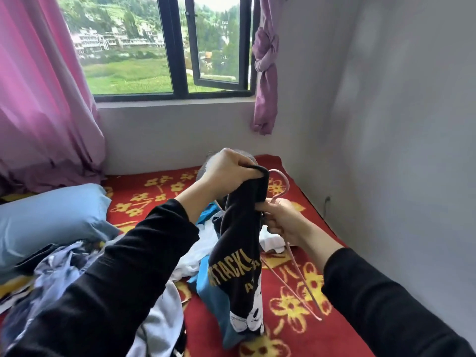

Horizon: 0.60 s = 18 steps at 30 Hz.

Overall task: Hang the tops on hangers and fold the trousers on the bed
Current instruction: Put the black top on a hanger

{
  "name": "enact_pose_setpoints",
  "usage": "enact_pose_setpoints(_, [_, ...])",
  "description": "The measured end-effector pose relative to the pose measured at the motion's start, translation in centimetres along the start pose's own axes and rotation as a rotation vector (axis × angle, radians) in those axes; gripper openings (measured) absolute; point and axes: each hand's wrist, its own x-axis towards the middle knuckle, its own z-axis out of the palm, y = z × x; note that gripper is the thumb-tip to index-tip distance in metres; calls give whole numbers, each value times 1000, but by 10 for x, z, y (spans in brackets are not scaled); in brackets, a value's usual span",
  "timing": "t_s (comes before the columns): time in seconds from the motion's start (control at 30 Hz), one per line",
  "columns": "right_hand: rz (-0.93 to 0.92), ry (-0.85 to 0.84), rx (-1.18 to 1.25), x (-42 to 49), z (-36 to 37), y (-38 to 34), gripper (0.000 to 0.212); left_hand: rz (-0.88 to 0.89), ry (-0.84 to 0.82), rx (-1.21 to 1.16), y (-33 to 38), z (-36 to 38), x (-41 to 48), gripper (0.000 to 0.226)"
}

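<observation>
A black top (242, 256) with yellow lettering and a white cartoon print hangs over the bed. My left hand (226, 168) grips its collar from above. Just to the right, my right hand (282, 220) holds a pink hanger (280, 191) at its neck, hook up beside the collar. One hanger arm slants down to the right, outside the top. The other arm is hidden by the fabric. The top's hem reaches a blue garment (206, 284) lying on the bed.
The bed has a red blanket (296, 338) with yellow flowers. A heap of clothes (64, 274) lies at the left, white garments (195, 253) in the middle, a blue pillow (46, 217) behind. A grey wall runs close along the right; window and pink curtains stand ahead.
</observation>
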Motion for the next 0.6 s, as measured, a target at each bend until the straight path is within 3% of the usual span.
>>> enact_pose_setpoints(0.1, [-23,77,-95,6,5,-8,29,-48,27,-146,-6,-6,-6,5])
enact_pose_setpoints(0.17, [-66,146,-62,10,7,-18,34,-58,-45,-236,-10,-15,-13,3])
enact_pose_setpoints(0.3, [-143,161,33,11,-3,-46,42,-147,-231,-520,-40,-36,-31,27])
enact_pose_setpoints(0.43, [-200,144,49,3,-7,-74,41,-359,-19,-367,-84,-20,-46,36])
enact_pose_setpoints(0.5, [-224,137,66,-1,-7,-87,36,-415,-73,-226,-99,-1,-54,44])
enact_pose_setpoints(0.6, [-253,99,71,-9,-9,-104,34,-298,-169,-214,-105,24,-59,60])
